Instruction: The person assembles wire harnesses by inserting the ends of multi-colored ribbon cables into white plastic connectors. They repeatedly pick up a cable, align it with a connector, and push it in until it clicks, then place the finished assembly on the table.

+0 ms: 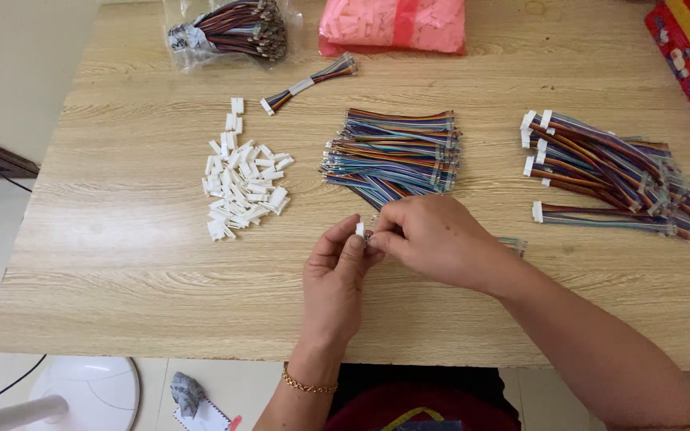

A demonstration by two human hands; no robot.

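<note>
Both hands meet just over the near-middle of the desk (121,263), fingertips together. Left hand (335,279) pinches a small white plug (359,229) upright between thumb and forefinger. Right hand (433,239) is closed on the end of a thin wire bundle (513,243), and that end sits right against the plug, touching or nearly so; can't tell which.

Key relation: the bundle's long axis runs roughly left-right, trailing out under the right hand toward the right, w/ only a short striped bit showing past the wrist. The plug lies at its left end, so the two parts face each other across the fingertips.

Just beyond the hands, the pile of loose wires (393,152) lies w/ strands running left-right too; right hand is nearer to it. The heap of white plugs (241,179) sits to the left and further back, closer to the left hand. Finished bundles w/ plugs (608,172) are well apart on the right.

Hidden: wire tips and the plug's opening are covered by fingers, and most of the held bundle is under the right hand. Bags along the far edge are cut off by the frame.
</note>
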